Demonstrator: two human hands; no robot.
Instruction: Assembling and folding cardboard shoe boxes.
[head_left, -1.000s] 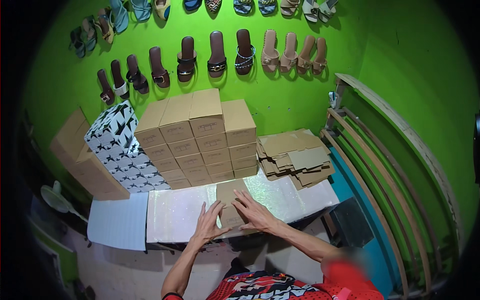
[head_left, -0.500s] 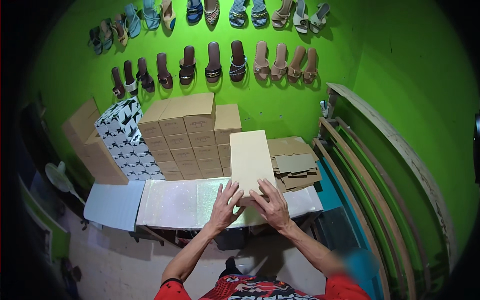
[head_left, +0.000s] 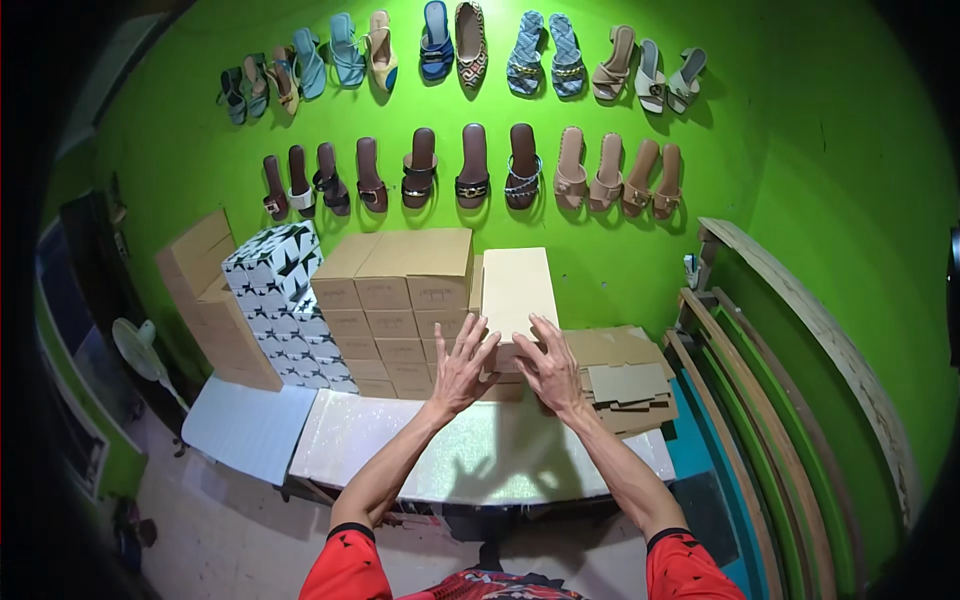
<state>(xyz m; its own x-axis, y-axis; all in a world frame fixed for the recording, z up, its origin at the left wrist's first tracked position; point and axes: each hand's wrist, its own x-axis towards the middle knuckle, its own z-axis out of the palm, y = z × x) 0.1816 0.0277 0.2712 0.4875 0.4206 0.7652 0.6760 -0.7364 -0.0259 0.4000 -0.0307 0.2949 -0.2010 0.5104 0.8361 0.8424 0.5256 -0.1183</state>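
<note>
Between my two hands is a plain tan cardboard box (head_left: 518,290), long and lidded, raised above the table at the right end of the stacked boxes. My left hand (head_left: 462,368) presses its near left corner, and my right hand (head_left: 548,368) its near right corner, fingers spread over the top edge and near end. Whether the box's underside rests on another box is hidden. Just left of it rise the stacked brown boxes (head_left: 390,322), several rows high. Flat cardboard pieces (head_left: 628,384) lie in a pile to the right of my right hand.
White boxes with black stars (head_left: 280,300) and a tall brown carton (head_left: 215,310) stand at the left. The shiny-covered table (head_left: 370,440) runs below my arms. Wooden rails (head_left: 740,420) lean at the right. Sandals (head_left: 472,165) hang on the green wall. A fan (head_left: 145,352) stands far left.
Both hands have moved the box forward, away from me, up against the right end of the stack. My arms are stretched further out, and the view has shifted.
</note>
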